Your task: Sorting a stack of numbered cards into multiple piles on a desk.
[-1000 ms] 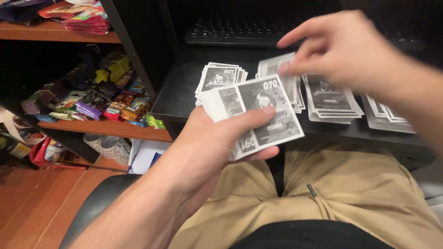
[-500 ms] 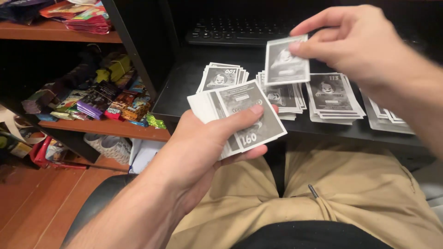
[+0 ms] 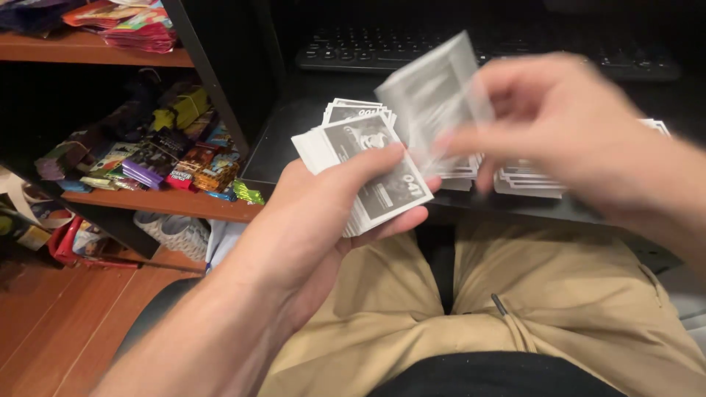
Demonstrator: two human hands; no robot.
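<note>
— What's different from a moment ago?

— The right hand (image 3: 566,132) has swung back from above the piles on the worktop (image 3: 294,140) toward the left hand (image 3: 323,213); its single card (image 3: 434,95), sharp and upright before, is now a tilted blur just above the stack (image 3: 368,173).

— And the stack itself?

— It has turned a little in the left hand's grip, and the thumb now lies across the top card's upper part.
</note>
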